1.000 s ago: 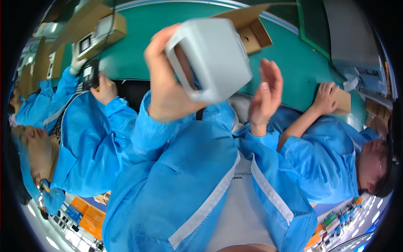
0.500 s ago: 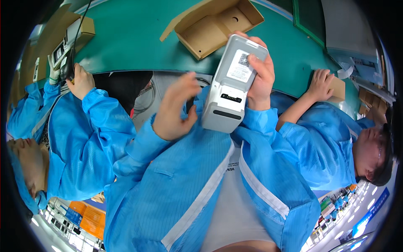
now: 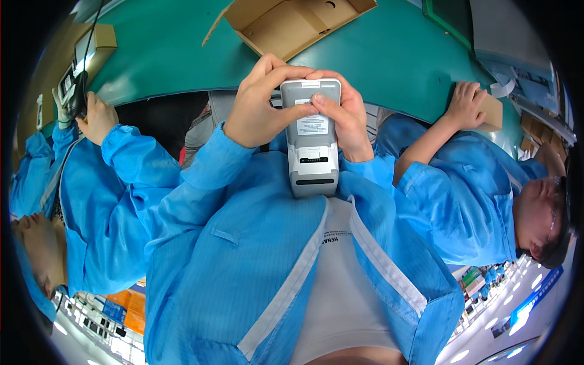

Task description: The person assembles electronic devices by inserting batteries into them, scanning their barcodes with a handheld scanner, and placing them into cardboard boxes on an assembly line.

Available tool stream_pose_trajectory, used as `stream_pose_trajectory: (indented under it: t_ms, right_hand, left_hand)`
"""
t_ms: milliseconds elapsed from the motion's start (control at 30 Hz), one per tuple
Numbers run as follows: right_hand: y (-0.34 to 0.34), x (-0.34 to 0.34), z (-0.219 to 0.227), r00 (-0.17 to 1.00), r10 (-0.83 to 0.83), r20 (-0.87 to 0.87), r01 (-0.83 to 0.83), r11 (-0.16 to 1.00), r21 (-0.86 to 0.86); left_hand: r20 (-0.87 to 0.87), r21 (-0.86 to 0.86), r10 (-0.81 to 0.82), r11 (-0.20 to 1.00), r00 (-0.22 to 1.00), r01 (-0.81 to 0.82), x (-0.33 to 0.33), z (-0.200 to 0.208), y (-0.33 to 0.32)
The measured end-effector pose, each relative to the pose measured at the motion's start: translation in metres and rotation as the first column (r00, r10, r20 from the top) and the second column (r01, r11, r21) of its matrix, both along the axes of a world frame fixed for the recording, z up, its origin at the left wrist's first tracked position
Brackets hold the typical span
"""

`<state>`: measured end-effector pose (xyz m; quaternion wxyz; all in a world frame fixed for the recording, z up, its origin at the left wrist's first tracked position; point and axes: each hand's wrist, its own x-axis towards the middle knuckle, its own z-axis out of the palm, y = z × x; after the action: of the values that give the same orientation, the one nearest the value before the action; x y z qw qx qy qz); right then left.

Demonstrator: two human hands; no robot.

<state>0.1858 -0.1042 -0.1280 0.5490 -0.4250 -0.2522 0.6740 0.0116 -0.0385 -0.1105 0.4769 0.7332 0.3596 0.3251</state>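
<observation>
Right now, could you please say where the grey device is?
In the head view, the grey device is near the centre, held between the left hand and right hand, below the open cardboard box.

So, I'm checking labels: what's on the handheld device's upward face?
The device bears a white label and dark connector strip; the left hand and right hand hide part of the label.

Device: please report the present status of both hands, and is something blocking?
Left hand and right hand both gripping device. Device held, labelled face in view. Open box beyond, on table; nothing seen blocking hands.
</observation>
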Motion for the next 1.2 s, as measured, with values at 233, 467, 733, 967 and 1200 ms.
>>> stream_pose_trajectory:
  t_ms: [233, 467, 733, 967, 1200]
  right_hand:
    - [-0.001, 0.008, -0.004, 1.0, -0.013, 0.009, 0.013, 1.0, 0.003]
    - [-0.005, 0.024, 0.001, 0.998, -0.034, -0.045, 0.038, 0.995, 0.094]
    - [-0.014, 0.029, -0.019, 0.957, -0.178, -0.231, 0.194, 0.98, 0.047]
    - [-0.012, 0.027, -0.016, 0.966, -0.104, -0.235, 0.144, 0.976, 0.162]
    - [-0.018, 0.035, -0.023, 0.967, -0.11, -0.231, 0.149, 0.975, 0.162]
  left_hand:
    - [-0.021, 0.006, -0.02, 1.0, 1.0, 0.02, 0.011, -0.001, 0.002]
    - [-0.264, 0.249, 0.109, 0.968, 0.958, -0.041, 0.025, 0.026, -0.004]
    - [-0.213, -0.194, 0.003, 0.98, 0.977, -0.046, 0.023, 0.07, 0.008]
    - [0.287, -0.256, 0.495, 0.865, 0.82, -0.432, 0.084, 0.021, 0.048]
    - [0.031, -0.158, 0.369, 0.92, 0.929, -0.36, 0.039, -0.007, 0.086]
